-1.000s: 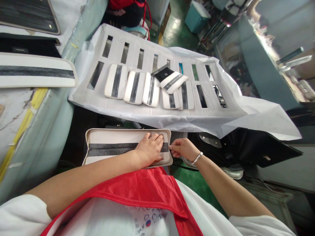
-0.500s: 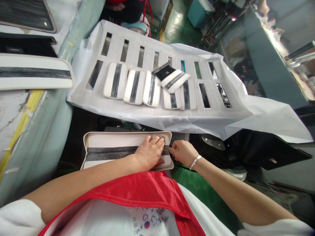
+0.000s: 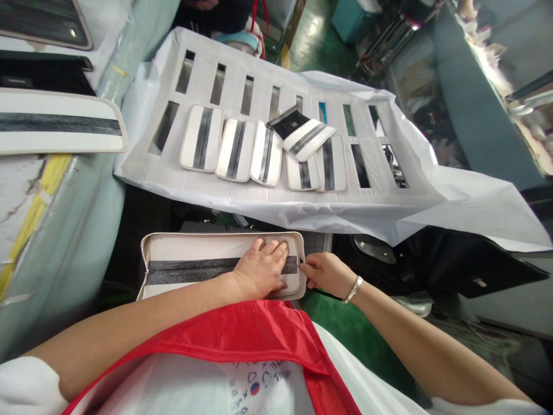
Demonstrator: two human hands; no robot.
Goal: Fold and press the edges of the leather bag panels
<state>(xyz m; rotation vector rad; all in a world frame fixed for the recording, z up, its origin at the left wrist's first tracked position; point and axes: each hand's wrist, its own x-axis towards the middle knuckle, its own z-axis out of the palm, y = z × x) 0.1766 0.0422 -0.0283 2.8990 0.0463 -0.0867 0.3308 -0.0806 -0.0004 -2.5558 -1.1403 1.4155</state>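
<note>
A long cream piece with a dark lengthwise stripe [image 3: 190, 270] and raised, rounded edges lies in front of me; it looks like a wallet or bag part. My left hand [image 3: 261, 266] rests flat on its right half, fingers spread. At the right end, my right hand [image 3: 326, 272] has its thumb and fingers pinched together against the raised edge. What sits between those fingertips is hidden. A thin black strip [image 3: 328, 294] shows under this hand, running toward the bracelet.
Beyond, several similar striped pieces [image 3: 235, 150] lie on a white slotted sheet [image 3: 268, 199]. One black-and-cream piece [image 3: 305, 138] rests across others. More pieces [image 3: 60, 124] are on the left table. A black item [image 3: 479, 265] is at right.
My right hand has shifted slightly right, and the right end of the cream piece now stands straighter. The thin black strip under the hand has come into view. My left hand stays flat.
</note>
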